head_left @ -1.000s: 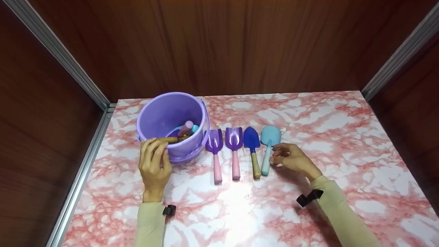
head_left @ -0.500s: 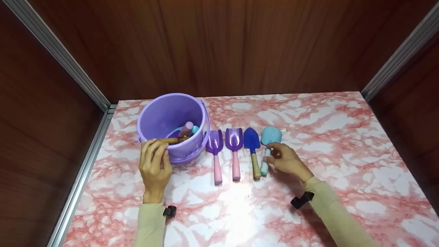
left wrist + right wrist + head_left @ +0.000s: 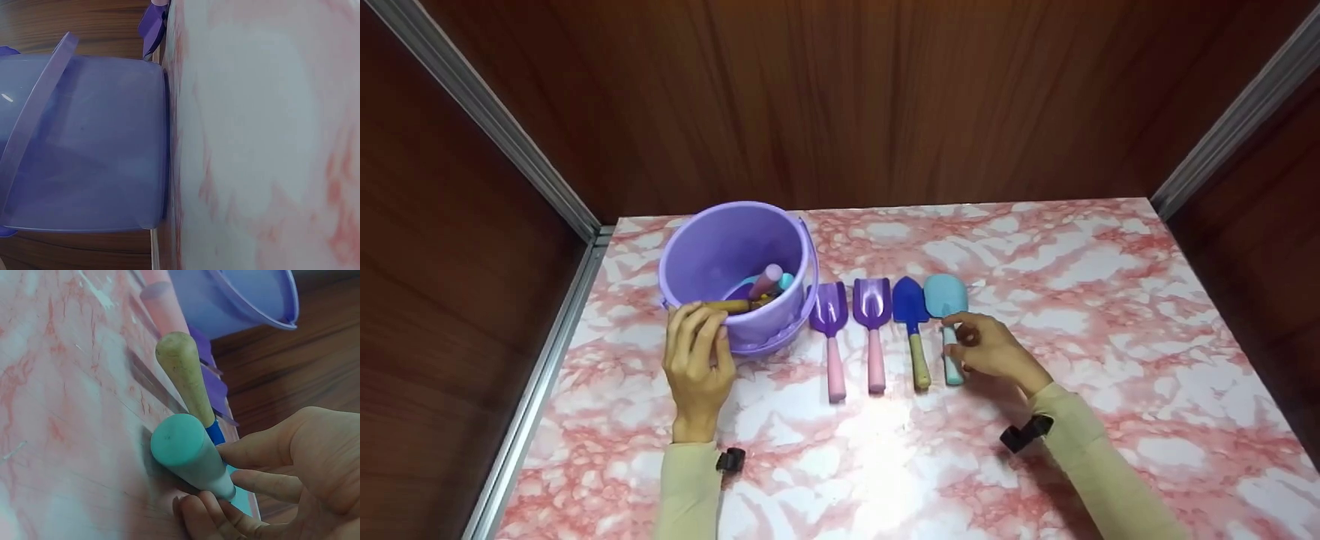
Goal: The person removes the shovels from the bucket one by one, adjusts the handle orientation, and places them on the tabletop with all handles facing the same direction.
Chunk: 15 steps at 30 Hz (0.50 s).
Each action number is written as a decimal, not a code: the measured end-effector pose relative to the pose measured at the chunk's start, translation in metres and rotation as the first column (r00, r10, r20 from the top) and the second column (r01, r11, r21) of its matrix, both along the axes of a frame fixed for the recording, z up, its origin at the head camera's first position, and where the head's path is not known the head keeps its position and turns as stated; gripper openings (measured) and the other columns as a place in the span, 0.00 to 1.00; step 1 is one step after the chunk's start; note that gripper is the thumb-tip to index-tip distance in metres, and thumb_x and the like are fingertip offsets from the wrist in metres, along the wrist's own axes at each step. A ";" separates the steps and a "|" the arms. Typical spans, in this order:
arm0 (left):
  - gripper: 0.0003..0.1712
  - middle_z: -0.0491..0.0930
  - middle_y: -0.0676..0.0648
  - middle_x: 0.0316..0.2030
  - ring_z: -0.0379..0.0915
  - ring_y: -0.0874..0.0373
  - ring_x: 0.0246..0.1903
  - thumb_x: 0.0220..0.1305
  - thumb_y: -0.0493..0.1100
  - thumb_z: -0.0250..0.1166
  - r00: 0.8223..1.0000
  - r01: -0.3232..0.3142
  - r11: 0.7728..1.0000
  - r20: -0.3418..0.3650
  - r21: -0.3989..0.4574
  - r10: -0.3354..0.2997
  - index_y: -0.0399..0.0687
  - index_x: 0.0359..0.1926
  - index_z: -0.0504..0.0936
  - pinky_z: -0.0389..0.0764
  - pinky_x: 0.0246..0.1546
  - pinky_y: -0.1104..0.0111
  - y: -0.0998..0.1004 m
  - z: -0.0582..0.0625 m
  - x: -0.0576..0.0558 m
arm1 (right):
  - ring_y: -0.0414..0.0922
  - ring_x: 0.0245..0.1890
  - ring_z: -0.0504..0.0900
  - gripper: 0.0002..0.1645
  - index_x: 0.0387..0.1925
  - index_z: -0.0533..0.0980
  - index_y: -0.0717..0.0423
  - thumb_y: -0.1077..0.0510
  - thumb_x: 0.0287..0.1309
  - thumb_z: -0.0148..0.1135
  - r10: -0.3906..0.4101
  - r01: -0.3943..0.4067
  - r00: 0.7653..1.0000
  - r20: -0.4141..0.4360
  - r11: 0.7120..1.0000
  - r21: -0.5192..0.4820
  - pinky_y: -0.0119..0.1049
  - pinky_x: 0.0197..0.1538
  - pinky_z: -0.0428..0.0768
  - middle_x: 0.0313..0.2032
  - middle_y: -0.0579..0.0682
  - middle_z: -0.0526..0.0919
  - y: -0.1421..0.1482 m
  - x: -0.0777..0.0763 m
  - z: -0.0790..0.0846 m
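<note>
At the right end of the row of tools, I have the turquoise trowel (image 3: 946, 294) flat on the marbled surface (image 3: 1057, 255), its long axis running fore and aft: blade toward the back wall, handle butt toward the person. The relation I attend to most is sideways: the right grip (image 3: 994, 349) comes in from the trowel's right, across its handle, and is far nearer to it than the left grip (image 3: 697, 360). The blade's left edge sits so close to the blue trowel (image 3: 911, 301) that I cannot tell whether they touch.

From the right wrist view I read the right grip as narrowed round the upper handle, thumb on one side and bent fingers on the other; how firmly it pinches, I cannot judge. Its forearm slants in from the lower right, the wrist low and the back of the hand turned up and outward.

Well over to the left, the left grip holds the near rim of the upright purple bucket (image 3: 761, 330), fingers hooked over the edge beside a yellow handle (image 3: 727, 306), forearm straight behind it. Between bucket and blue trowel lie the left purple scoop (image 3: 829, 311) and the right purple scoop (image 3: 872, 304).
</note>
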State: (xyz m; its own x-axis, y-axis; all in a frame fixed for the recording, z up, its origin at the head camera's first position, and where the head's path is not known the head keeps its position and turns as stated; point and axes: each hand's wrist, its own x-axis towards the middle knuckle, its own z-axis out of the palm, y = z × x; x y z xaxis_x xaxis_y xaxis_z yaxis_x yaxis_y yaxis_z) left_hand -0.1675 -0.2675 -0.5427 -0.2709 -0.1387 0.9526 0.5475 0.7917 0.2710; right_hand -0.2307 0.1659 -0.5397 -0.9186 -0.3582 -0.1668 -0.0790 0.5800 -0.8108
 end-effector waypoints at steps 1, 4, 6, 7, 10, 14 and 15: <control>0.16 0.88 0.37 0.44 0.82 0.36 0.54 0.79 0.46 0.62 1.000 0.000 1.000 0.000 0.001 0.000 0.37 0.44 0.90 0.73 0.74 0.40 0.000 0.000 0.000 | 0.46 0.34 0.83 0.28 0.66 0.76 0.66 0.65 0.65 0.68 0.005 -0.005 1.000 -0.002 1.000 0.004 0.35 0.33 0.85 0.47 0.65 0.83 0.000 0.000 0.001; 0.16 0.88 0.37 0.43 0.82 0.36 0.54 0.80 0.45 0.62 1.000 0.000 1.000 -0.002 0.000 0.000 0.37 0.44 0.90 0.72 0.74 0.39 -0.001 0.000 0.000 | 0.49 0.38 0.83 0.28 0.65 0.77 0.65 0.64 0.65 0.69 0.011 -0.008 0.999 -0.041 0.998 0.065 0.36 0.37 0.82 0.45 0.63 0.84 -0.001 -0.001 0.006; 0.16 0.88 0.37 0.43 0.82 0.36 0.54 0.80 0.45 0.62 1.000 -0.002 1.000 -0.003 -0.002 0.002 0.37 0.44 0.90 0.72 0.74 0.39 -0.001 -0.001 0.000 | 0.51 0.40 0.83 0.28 0.65 0.78 0.66 0.63 0.64 0.69 0.015 -0.005 0.996 -0.086 0.994 0.112 0.39 0.39 0.82 0.45 0.64 0.84 -0.003 -0.002 0.012; 0.16 0.88 0.37 0.43 0.82 0.36 0.54 0.80 0.45 0.62 1.000 -0.003 1.000 -0.004 -0.003 0.003 0.37 0.44 0.90 0.72 0.74 0.39 -0.001 -0.001 0.000 | 0.52 0.41 0.83 0.28 0.65 0.78 0.66 0.63 0.65 0.69 0.017 -0.003 0.994 -0.106 0.991 0.134 0.40 0.41 0.82 0.46 0.64 0.83 -0.005 -0.003 0.016; 0.15 0.88 0.37 0.43 0.82 0.36 0.54 0.79 0.45 0.62 1.000 -0.007 1.000 -0.006 -0.007 0.007 0.37 0.44 0.90 0.72 0.74 0.39 -0.001 -0.001 0.000 | 0.56 0.44 0.84 0.28 0.65 0.77 0.68 0.62 0.66 0.69 0.031 -0.008 0.988 -0.154 0.988 0.152 0.45 0.45 0.84 0.49 0.69 0.82 -0.012 -0.008 0.030; 0.15 0.88 0.37 0.43 0.82 0.36 0.54 0.79 0.45 0.62 1.000 -0.007 1.000 -0.002 -0.008 0.007 0.37 0.45 0.90 0.72 0.74 0.40 -0.001 0.000 0.000 | 0.55 0.43 0.87 0.28 0.65 0.78 0.66 0.61 0.66 0.70 0.066 -0.044 0.985 -0.158 0.989 0.142 0.41 0.43 0.86 0.53 0.71 0.82 -0.029 -0.019 0.053; 0.15 0.88 0.37 0.43 0.82 0.37 0.53 0.79 0.45 0.62 1.000 -0.007 1.000 -0.001 -0.008 0.007 0.37 0.45 0.90 0.72 0.75 0.40 -0.001 0.000 0.001 | 0.54 0.42 0.88 0.27 0.64 0.79 0.66 0.61 0.67 0.70 0.077 -0.053 0.984 -0.161 0.988 0.145 0.40 0.41 0.86 0.53 0.70 0.83 -0.034 -0.023 0.061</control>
